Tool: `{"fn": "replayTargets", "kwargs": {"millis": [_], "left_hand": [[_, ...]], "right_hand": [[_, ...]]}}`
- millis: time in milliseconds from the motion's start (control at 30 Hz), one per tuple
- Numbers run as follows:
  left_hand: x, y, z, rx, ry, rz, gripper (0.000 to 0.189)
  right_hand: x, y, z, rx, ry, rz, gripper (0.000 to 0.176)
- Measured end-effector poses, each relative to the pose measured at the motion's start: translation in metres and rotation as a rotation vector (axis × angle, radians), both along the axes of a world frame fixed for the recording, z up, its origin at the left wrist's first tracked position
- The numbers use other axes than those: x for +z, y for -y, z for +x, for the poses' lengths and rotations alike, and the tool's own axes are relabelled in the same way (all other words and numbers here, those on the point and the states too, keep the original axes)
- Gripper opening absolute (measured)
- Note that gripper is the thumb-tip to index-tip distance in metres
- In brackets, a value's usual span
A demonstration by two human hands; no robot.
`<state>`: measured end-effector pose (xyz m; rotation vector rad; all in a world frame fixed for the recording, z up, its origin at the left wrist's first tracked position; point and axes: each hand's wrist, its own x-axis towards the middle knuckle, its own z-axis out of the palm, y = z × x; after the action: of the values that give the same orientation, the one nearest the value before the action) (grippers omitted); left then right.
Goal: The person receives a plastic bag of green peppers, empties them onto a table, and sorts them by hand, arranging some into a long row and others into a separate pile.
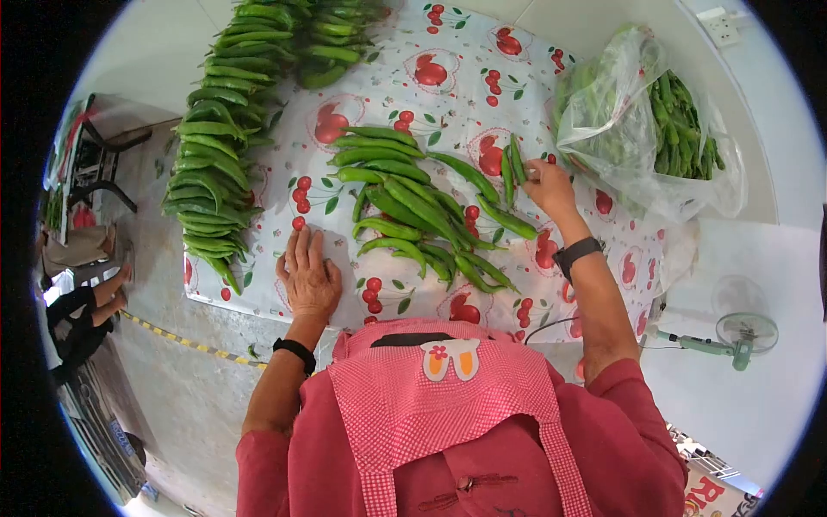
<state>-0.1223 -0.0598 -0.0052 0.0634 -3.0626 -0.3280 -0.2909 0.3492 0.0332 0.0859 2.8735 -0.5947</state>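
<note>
My left hand [310, 274] lies flat on the fruit-patterned tablecloth [336, 297], fingers spread, holding nothing. With my right hand [548, 187] I touch a green pepper [518, 160] at the right side of the pile; the fingers are bent round its lower end. Another upright pepper [507, 178] lies just left of it. Between my hands is a loose pile of long green peppers [413, 202], some lined up at its top, others crossing. Further left, a long overlapping row of green peppers [211, 146] runs down the table's left side.
A clear plastic bag [607, 121] of green peppers stands at the back right. More peppers [334, 39] lie at the back. A small green fan [741, 340] is at the right, a wall socket [720, 26] at upper right. At the left, a person's legs [95, 297] show beyond the table.
</note>
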Motion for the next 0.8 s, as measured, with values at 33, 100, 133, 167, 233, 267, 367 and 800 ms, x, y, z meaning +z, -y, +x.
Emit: {"fn": "replayTargets", "kwargs": {"millis": [33, 100, 133, 167, 233, 267, 367, 800], "left_hand": [[0.0, -0.001, 0.0, 0.02, 0.023, -0.007, 0.055], [0.001, -0.001, 0.0, 0.015, 0.018, 0.001, 0.055], [0.001, 0.0, 0.0, 0.009, 0.014, 0.007, 0.055], [0.002, 0.0, 0.0, 0.01, 0.015, 0.007, 0.055], [0.003, 0.0, 0.0, 0.003, 0.011, 0.03, 0.054], [0.003, 0.0, 0.0, 0.005, 0.008, 0.03, 0.054], [0.004, -0.001, -0.002, 0.01, 0.02, 0.026, 0.054], [0.007, 0.0, 0.0, 0.017, -0.037, 0.016, 0.055]], "right_hand": [[-0.001, -0.001, 0.0, 0.011, -0.004, -0.025, 0.038], [-0.001, -0.003, 0.003, 0.03, 0.031, -0.072, 0.038], [-0.001, -0.003, 0.004, 0.048, 0.068, -0.121, 0.037], [-0.002, -0.003, 0.004, 0.049, 0.069, -0.121, 0.037], [0.0, 0.004, 0.006, -0.023, 0.093, -0.106, 0.037], [0.0, 0.006, 0.007, -0.021, 0.09, -0.106, 0.037], [-0.003, 0.01, 0.006, 0.001, -0.005, -0.085, 0.037], [0.022, 0.039, 0.022, 0.041, 0.044, 0.073, 0.05]]}}
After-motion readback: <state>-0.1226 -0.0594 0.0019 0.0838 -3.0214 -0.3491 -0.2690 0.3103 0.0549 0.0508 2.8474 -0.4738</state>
